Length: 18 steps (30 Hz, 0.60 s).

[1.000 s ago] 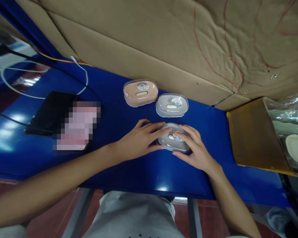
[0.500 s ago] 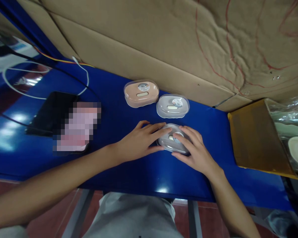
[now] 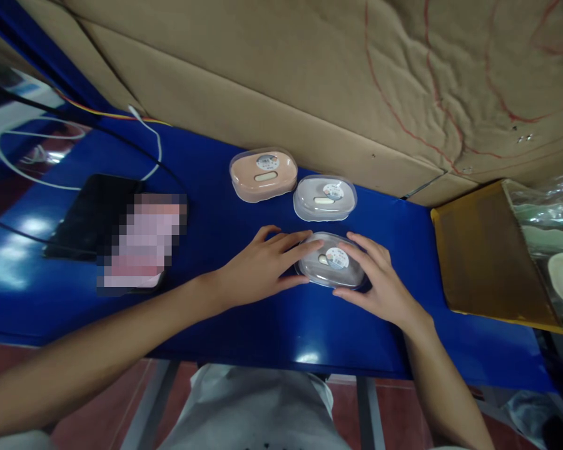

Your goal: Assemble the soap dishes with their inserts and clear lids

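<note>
A grey oval box with a clear lid and a round label (image 3: 332,272) lies on the blue table (image 3: 263,331). My left hand (image 3: 267,262) grips its left end, fingertips on the lid and thumb at the near edge. At the right end my right hand (image 3: 375,275) holds the same box, its fingers on the lid's far side and its thumb at the near rim. Behind it sit another grey box (image 3: 326,209) and a peach box (image 3: 264,181), both with clear lids and labels.
On the left lie a black device (image 3: 94,215) and a phone with a blurred screen (image 3: 143,244), near white and black cables. A cardboard box (image 3: 488,250) holding wrapped items stands at the right. Brown cardboard (image 3: 263,87) lines the back.
My right hand has shifted slightly right along the lid, so more of the label shows. My left hand keeps its place on the box. The view has moved slightly.
</note>
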### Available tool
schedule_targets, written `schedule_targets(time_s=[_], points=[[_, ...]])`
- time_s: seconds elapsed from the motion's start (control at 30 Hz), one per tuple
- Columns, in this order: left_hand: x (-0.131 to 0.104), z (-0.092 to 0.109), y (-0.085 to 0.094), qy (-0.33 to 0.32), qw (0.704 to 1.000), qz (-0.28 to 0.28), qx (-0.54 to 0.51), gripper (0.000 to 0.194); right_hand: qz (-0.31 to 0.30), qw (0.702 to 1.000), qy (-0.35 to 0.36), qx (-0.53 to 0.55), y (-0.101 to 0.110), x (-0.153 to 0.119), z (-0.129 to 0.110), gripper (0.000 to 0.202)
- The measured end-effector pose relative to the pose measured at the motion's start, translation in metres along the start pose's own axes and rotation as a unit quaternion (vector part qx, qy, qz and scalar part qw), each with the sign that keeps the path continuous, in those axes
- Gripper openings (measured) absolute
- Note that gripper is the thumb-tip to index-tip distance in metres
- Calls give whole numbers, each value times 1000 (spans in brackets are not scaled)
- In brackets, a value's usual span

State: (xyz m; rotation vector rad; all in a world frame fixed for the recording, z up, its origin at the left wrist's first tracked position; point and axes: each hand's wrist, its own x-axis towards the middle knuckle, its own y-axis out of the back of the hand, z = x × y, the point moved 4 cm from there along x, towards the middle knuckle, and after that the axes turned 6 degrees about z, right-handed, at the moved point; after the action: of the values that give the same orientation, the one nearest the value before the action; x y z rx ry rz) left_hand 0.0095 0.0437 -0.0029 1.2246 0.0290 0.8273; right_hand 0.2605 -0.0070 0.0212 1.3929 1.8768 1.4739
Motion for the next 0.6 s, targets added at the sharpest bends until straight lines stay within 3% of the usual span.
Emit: schedule_targets(time_s=[0.13,0.33,0.6], points=[[-1,-1,0,4,1000,0,0,62,-3,1000,1,31,-2,0,-2,81],[-2,-3,-3,12,1000,-13,-3,62,11,1000,28,-6,-2,2,-7,81],[-2,-1,-4,-5,1000,-12,21,61,-37,999,-14,29,4,1,0,71]])
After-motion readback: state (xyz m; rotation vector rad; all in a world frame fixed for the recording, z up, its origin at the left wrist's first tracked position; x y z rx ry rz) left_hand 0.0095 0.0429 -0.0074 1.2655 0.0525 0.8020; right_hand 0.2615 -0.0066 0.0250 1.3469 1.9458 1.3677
